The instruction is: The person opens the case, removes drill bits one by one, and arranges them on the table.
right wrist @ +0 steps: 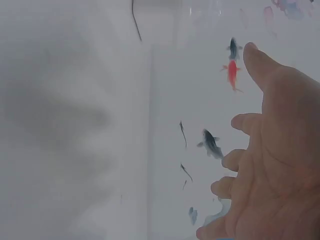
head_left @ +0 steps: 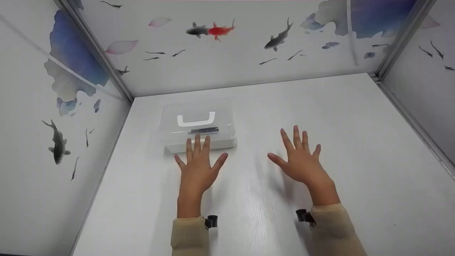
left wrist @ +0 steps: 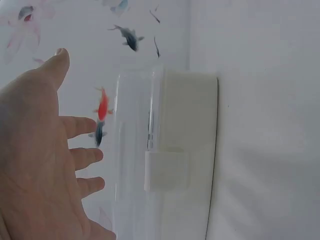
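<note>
L hand (head_left: 197,170) & R hand (head_left: 302,165) both spread wide, holding nothing — L nearest lidded box (head_left: 225,143) on tabletop (head_left: 355,142) — prob best kept level if lifted by handle (head_left: 196,124).

Head view: set above, facing forward and down over the white table (head_left: 373,160) to the back wall (head_left: 241,67), far enough off to include both forearms; left wrist view: close to the left hand (head_left: 197,169), picture turned sideways, facing the lidded box (left wrist: 187,112) and back wall; right wrist view: close to the right hand (head_left: 302,163), likewise sideways, facing table and wall; all three share the red fish print (head_left: 220,31); head and left wrist share the box.
</note>
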Action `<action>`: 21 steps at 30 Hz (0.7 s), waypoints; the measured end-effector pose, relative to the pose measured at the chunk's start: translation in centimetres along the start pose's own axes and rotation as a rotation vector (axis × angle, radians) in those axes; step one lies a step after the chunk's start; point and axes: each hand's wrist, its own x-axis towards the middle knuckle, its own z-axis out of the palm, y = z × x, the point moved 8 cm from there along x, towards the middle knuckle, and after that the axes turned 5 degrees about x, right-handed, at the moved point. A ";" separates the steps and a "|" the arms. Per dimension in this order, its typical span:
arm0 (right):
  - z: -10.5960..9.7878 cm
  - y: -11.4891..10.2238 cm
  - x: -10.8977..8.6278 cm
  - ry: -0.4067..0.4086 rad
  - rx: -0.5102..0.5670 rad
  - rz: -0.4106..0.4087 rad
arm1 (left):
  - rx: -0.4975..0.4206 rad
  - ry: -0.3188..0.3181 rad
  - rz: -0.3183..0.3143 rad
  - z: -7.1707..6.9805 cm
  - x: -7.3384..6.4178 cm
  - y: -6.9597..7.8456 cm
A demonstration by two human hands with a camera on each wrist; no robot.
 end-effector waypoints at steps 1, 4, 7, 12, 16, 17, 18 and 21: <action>0.1 -0.2 0.2 -0.007 0.007 -0.006 | -0.009 0.004 -0.009 -0.1 0.1 -0.5; 0.7 -0.9 0.8 -0.039 0.065 -0.024 | -0.051 0.022 -0.050 -0.5 0.3 -2.3; 1.4 -1.7 1.6 -0.082 0.160 -0.040 | -0.142 0.039 -0.097 -0.8 0.6 -4.4; 2.7 -3.4 3.3 -0.129 0.304 -0.062 | -0.464 0.010 -0.240 -0.3 1.6 -8.4; 4.0 -4.5 5.0 -0.145 0.367 -0.027 | -0.609 -0.030 -0.414 0.0 2.3 -11.6; 4.3 -4.6 5.4 -0.148 0.396 -0.004 | -0.638 -0.040 -0.448 0.1 2.5 -12.3; 4.5 -4.8 5.9 -0.148 0.435 0.022 | -0.667 -0.051 -0.475 0.1 2.7 -12.8; 5.1 -5.2 7.1 -0.152 0.575 0.088 | -0.776 -0.065 -0.525 0.2 3.5 -14.0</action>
